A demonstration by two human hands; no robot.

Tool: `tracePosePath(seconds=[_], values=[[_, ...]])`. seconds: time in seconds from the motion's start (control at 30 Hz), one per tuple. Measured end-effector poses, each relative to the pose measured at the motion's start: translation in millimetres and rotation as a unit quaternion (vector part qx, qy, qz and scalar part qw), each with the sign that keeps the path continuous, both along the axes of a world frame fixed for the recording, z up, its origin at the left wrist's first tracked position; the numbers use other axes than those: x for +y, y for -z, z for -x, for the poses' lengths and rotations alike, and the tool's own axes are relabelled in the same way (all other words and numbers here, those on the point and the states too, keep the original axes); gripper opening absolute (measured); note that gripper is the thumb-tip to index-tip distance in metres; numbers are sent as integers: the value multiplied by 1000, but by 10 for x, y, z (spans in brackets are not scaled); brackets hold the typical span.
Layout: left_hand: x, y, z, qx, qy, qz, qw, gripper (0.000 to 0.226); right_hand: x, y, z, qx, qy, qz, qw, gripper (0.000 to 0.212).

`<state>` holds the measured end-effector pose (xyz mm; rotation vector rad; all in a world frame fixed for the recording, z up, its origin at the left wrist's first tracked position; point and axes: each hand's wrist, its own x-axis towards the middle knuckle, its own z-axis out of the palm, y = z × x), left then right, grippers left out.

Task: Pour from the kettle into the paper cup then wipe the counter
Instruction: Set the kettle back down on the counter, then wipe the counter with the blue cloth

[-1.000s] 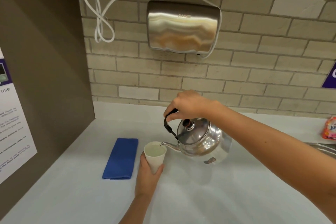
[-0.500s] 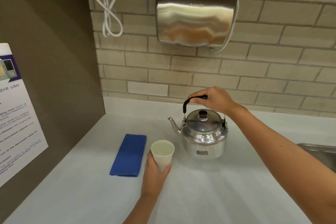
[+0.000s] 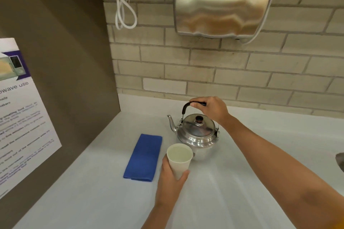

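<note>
Polished steel kettle point(image 3: 197, 136) stands upright on the smooth pale table point(image 3: 242, 182); I see my right hand point(image 3: 211, 108) clenched on its curved black handle. My left hand point(image 3: 170, 178) grips the tapered paper cup point(image 3: 179, 160), beside a folded blue cloth point(image 3: 144, 157).

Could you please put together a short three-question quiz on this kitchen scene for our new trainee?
1. True or false: the kettle is tilted over the paper cup, pouring.
2. Which hand holds the paper cup?
A. the left hand
B. the right hand
C. neither
3. Fill in: the folded blue cloth lies flat on the counter, to the ____ of the cup as the camera sees it.

Key:
1. False. The kettle stands upright behind the cup, its spout pointing left, and the right hand is on its black handle.
2. A. The cup already holds liquid.
3. Left.
</note>
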<state>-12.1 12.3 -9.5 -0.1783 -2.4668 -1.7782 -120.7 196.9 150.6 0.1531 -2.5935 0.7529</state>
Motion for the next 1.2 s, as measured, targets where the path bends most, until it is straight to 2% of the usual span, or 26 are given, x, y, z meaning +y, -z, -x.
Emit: tracePosePath(seconds=[0.33,0.53,0.67,0.77,0.83,0.93,1.07,1.2], values=[[11,-10,40,3,-4,-6,1000,87,9,96,158,-19,0,4,1000,20],[0,-2,30,-4,2,-8,1000,90,-7,193,113,9,20,-43,999,31],[-33,-93,14,-8,14,-4,1000,91,13,111,-122,94,42,-74,992,39],[-144,-126,-78,-14,37,2,999,91,-6,241,-516,143,95,-18,985,41],[-246,-140,-160,-18,54,22,998,88,-49,422,-815,132,119,12,984,42],[-423,-178,-211,2,92,66,994,81,-159,749,-1238,113,127,5,985,42],[-670,-300,-111,38,133,87,987,71,-267,1217,-1663,-6,112,-28,993,37],[-855,-462,292,70,103,162,979,54,-302,1505,-1895,-82,134,-62,986,37]])
